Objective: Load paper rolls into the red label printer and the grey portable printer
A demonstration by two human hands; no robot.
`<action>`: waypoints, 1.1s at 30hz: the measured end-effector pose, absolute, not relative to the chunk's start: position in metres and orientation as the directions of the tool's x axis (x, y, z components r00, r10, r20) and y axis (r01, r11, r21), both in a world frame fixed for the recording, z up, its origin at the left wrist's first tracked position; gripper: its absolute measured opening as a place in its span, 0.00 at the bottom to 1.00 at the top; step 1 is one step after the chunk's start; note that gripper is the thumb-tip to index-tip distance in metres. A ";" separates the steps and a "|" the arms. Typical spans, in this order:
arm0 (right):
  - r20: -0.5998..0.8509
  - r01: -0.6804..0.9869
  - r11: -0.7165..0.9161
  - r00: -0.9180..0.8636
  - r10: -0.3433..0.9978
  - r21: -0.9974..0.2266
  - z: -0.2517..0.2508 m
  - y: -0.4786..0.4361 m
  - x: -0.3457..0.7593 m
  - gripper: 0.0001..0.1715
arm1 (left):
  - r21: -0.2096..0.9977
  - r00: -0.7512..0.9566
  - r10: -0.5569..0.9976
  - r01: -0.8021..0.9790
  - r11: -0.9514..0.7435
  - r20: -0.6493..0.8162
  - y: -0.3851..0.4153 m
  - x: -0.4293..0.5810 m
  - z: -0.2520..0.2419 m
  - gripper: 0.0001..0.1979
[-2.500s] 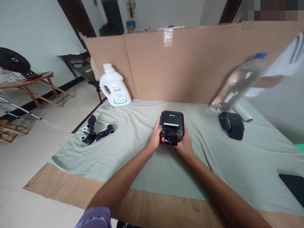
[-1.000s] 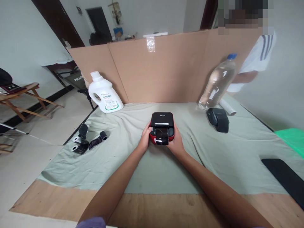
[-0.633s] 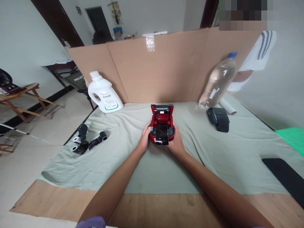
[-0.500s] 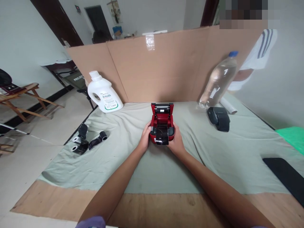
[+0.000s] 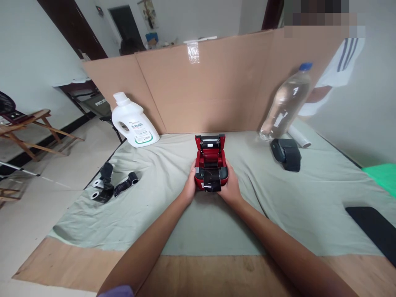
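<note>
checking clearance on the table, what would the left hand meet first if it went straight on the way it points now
The open red device: the left hand is holding its side. Past that, the cardboard panel looks next in line, though depth is hard to judge.

Soft light casts faint shadows on the cardboard [image 5: 198,90] — glare streaks the clear bottle [image 5: 285,103] — upper right is pixelated.

The letters "PROJE" can be read on the dark chair [image 5: 94,107] — the print on the white bottle [image 5: 131,116] is too blurred.
</note>
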State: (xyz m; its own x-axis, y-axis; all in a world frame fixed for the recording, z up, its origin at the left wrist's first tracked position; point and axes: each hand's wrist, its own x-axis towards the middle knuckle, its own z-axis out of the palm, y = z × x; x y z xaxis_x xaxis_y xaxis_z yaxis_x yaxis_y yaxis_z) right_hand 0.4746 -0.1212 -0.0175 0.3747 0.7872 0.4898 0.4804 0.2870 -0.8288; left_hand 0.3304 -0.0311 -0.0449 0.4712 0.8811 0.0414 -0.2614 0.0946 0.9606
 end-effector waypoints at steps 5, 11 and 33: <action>0.454 0.474 0.245 0.396 0.798 -0.846 -0.023 -0.121 0.475 0.49 | 0.932 0.374 0.862 -0.021 -0.361 0.342 -0.021 0.317 -0.010 0.27; 0.452 0.475 0.241 0.401 0.797 -0.846 -0.027 -0.119 0.476 0.53 | 0.488 0.855 0.507 0.397 -0.777 0.111 0.013 0.343 0.066 0.15; 0.416 0.445 0.222 0.405 0.814 -0.868 -0.036 -0.115 0.482 0.58 | 0.884 0.448 0.858 0.254 -0.392 0.252 -0.006 0.224 0.095 0.19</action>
